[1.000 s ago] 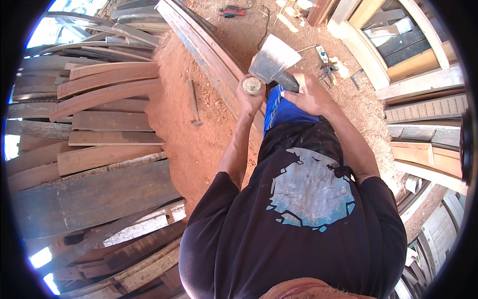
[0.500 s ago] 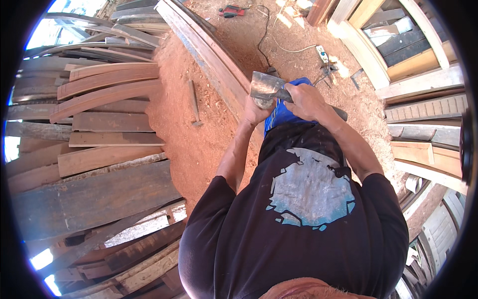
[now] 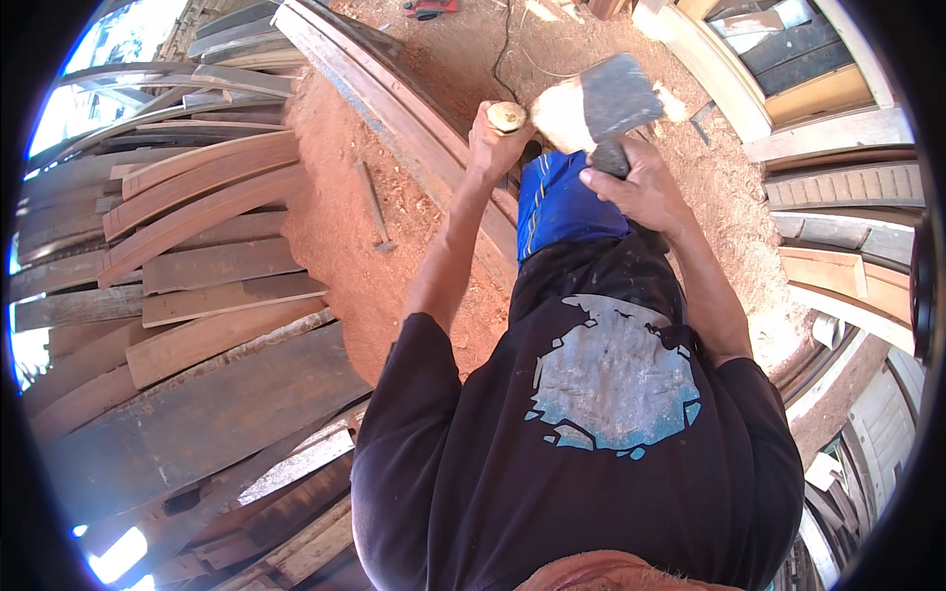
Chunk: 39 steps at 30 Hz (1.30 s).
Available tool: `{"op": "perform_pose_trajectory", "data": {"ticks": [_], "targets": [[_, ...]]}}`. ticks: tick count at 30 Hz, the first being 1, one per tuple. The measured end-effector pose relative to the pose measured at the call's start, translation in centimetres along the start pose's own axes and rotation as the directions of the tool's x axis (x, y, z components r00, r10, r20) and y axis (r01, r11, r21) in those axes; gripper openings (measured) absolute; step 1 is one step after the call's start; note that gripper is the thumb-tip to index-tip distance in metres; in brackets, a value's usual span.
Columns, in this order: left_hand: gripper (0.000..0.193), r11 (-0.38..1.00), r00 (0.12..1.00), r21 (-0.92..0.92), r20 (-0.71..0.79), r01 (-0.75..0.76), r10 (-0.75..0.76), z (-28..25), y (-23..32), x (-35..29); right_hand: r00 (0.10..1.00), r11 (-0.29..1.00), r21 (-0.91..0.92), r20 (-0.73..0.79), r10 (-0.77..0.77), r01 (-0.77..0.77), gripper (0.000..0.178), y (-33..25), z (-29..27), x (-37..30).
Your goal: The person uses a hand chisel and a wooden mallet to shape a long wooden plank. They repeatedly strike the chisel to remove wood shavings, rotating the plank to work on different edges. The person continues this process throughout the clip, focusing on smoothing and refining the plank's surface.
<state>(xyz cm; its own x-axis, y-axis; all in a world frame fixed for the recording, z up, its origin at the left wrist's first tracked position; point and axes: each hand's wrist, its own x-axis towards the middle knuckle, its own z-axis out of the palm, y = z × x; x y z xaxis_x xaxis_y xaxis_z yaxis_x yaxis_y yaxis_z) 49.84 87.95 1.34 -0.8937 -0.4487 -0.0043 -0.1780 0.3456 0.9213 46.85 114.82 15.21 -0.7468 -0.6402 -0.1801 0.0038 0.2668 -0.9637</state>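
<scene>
My left hand [image 3: 493, 148] is closed around a wooden tool handle [image 3: 506, 117], its pale round end facing up. The rest of that tool is hidden below my fist. My right hand [image 3: 645, 187] grips the dark handle of a mallet [image 3: 621, 94], whose blocky dark head is blurred by motion. The mallet head is raised to the right of the wooden handle, apart from it. Blue cloth [image 3: 572, 207] covers my lap just under both hands. Beside my left hand runs a long reddish wooden beam [image 3: 394, 108], angled away to the far left.
A hammer [image 3: 374, 207] lies on the sawdust-covered ground left of the beam. Stacked planks and curved boards [image 3: 217, 187] fill the left side. Wooden frames [image 3: 838, 148] line the right. A red power tool [image 3: 432, 9] with a dark cord lies at the far end.
The mallet has swung up and right, off the top of the wooden handle, with my right hand turning. My left hand has shifted slightly away from me and left, still gripping the handle.
</scene>
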Motion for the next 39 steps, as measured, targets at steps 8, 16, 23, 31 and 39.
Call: {"op": "perform_pose_trajectory", "data": {"ticks": [8,16,23,31,39], "targets": [[0.03,0.986,0.869,-0.008,0.473,0.166,-0.143,1.9,2.2,2.8,0.944,0.988,0.109,-0.298,0.139,-0.111,0.019,2.5,-4.8,3.6],[0.03,0.987,0.812,-0.019,0.57,0.162,-0.122,3.6,-0.4,3.2,0.929,0.966,0.085,-0.265,0.258,-0.244,0.024,6.9,-4.5,7.5],[0.037,0.963,0.844,0.268,0.514,0.014,-0.155,3.7,1.6,2.3,0.986,0.938,-0.302,-0.051,0.16,-0.168,0.046,12.1,0.2,7.9],[0.04,0.947,0.842,0.321,0.517,-0.026,-0.152,4.2,-0.1,2.8,0.992,0.926,-0.363,-0.102,0.075,-0.107,0.047,14.7,0.6,7.9],[0.027,0.935,0.806,0.325,0.51,0.143,-0.301,2.1,3.4,5.9,0.926,0.926,0.041,-0.043,0.376,-0.374,0.041,12.9,-1.2,7.5]]}}
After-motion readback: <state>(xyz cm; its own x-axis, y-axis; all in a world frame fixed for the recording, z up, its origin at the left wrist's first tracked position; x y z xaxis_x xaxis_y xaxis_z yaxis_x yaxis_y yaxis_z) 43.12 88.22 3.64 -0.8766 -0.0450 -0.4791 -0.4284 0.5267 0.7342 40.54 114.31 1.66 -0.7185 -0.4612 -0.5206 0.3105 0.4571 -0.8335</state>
